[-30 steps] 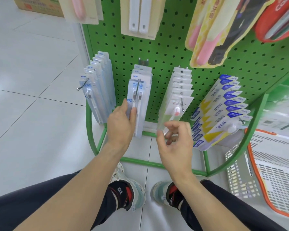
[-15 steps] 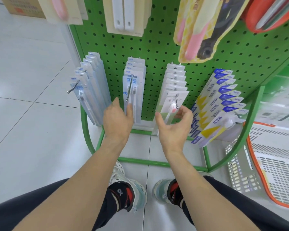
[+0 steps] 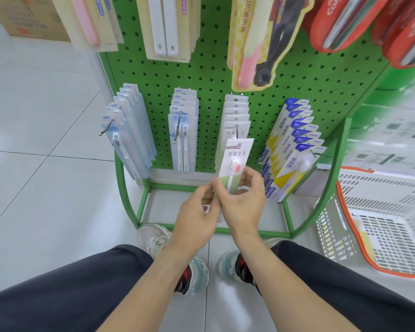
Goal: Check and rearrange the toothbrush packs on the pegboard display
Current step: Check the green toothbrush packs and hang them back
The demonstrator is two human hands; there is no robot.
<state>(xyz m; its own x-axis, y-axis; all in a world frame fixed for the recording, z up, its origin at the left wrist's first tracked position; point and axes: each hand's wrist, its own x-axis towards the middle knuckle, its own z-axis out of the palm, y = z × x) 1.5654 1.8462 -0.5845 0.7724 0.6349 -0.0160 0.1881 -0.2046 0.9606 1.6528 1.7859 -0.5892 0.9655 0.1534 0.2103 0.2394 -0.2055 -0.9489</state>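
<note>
- Both hands work the front toothbrush pack (image 3: 235,164) of the third peg row on the green pegboard (image 3: 211,75); it is a white-and-green card with a red-tipped white brush, tilted forward at the very end of its peg hook (image 3: 237,140), its hang hole seemingly right at the hook tip
- The right hand (image 3: 242,202) pinches the lower part of that pack, thumb on its left edge and fingers curled round its right edge; the left hand (image 3: 197,219) grips the bottom end of the same pack from below, fingers curled, though most of that contact is hidden behind the right hand
- The step in hand looks like checking or lifting off this front pack; whether it is coming off or going on I cannot tell
- The next move probably calls for keeping the hang hole lined up with the hook tip while sliding the card, without dragging the white packs (image 3: 236,111) behind it
- Blue twin-brush packs (image 3: 182,130), a fanned clear-blue row (image 3: 127,125) and yellow-and-blue packs (image 3: 295,144) hang on neighbouring hooks; a white mesh basket with an orange rim (image 3: 381,226) sits on the floor to the right
</note>
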